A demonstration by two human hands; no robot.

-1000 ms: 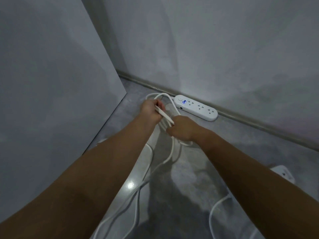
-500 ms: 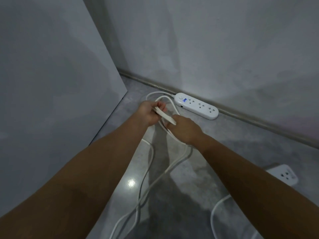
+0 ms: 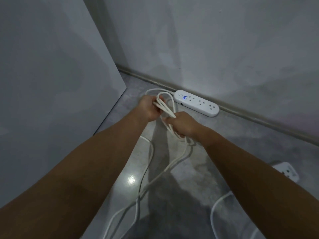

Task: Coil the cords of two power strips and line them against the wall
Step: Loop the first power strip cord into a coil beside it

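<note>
Two power strips lie on the grey floor (image 3: 241, 149): the first power strip (image 3: 196, 105), with three sockets and one small blue light, sits right against the wall (image 3: 224, 49), and the second power strip (image 3: 286, 171) peeks out from behind the right arm, away from the wall. One white cord (image 3: 166, 110) is held up in loops near the first power strip, with the left hand (image 3: 149, 107) curling its fingers round one end of the loops and the right hand (image 3: 183, 125) curling fingers and thumb round the other end, while the rest hangs down and trails over the floor. One more cord (image 3: 213, 209) curves on the floor at the bottom right.
</note>
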